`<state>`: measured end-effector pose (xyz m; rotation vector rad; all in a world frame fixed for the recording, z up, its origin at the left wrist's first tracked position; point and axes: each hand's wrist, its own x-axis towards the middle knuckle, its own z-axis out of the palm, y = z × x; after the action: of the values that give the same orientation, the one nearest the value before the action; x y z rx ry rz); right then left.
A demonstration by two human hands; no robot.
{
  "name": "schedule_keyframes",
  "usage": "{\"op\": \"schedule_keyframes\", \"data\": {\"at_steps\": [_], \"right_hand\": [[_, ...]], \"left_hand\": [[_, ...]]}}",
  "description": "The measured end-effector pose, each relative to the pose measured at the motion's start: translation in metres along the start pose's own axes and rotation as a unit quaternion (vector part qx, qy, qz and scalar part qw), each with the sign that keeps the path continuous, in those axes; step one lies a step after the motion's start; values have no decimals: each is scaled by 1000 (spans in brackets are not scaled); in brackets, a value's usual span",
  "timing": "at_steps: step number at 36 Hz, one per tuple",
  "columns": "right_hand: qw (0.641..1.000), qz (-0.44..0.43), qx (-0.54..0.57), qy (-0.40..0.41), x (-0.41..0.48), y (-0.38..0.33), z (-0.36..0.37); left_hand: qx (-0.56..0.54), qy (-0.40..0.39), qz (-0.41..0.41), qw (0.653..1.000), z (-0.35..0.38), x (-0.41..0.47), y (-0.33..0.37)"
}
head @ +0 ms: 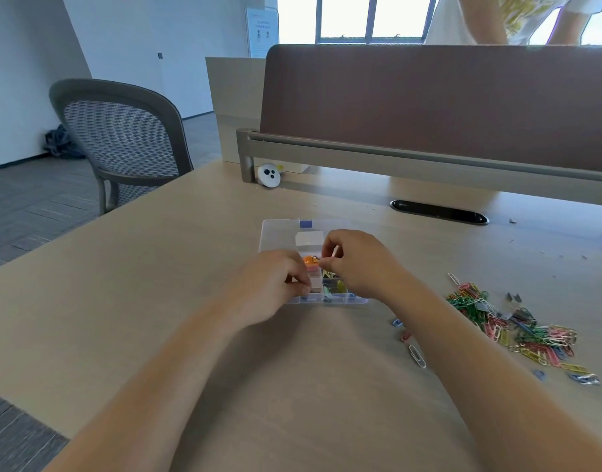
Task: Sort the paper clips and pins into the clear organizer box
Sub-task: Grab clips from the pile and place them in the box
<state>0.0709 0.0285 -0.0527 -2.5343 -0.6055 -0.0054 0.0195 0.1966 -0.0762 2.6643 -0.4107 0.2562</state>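
Hands are meeting over a clear plastic organizer box point(278, 233) that is sitting in the middle of a pale wooden desk point(156, 284), its lid lying open and flat behind it. The left hand point(275, 284) is gripping the box's near left corner, its fingers curling down against the front edge. The right hand point(357, 264) is hovering above the middle compartments with thumb and forefinger pinching a small dark wire piece point(315, 258), just beside a round orange item point(308, 261) inside the box. Exactly what the wire piece is cannot be told. Green and yellow bits are showing in the near compartments.

A loose heap of multicoloured paper clips point(517, 328) is lying on the desk well to the right of the box, and a single white paper clip point(417, 356) is lying beside the right forearm. A brown fabric partition point(429, 103) is standing along the far edge, with a white round gadget point(269, 175) resting at its base and a black oval cable port point(439, 212) sitting in the desktop. A grey mesh chair point(122, 141) is standing at the left.
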Motion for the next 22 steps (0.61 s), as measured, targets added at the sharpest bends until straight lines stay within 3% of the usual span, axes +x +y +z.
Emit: {"op": "schedule_keyframes", "data": {"at_steps": [15, 22], "right_hand": [[999, -22, -35, -25, -1, -4, 4], [998, -43, -46, -21, -2, -5, 7]], "left_hand": [[-41, 112, -66, 991, -2, -1, 1], [1, 91, -71, 993, 3, 2, -1]]}}
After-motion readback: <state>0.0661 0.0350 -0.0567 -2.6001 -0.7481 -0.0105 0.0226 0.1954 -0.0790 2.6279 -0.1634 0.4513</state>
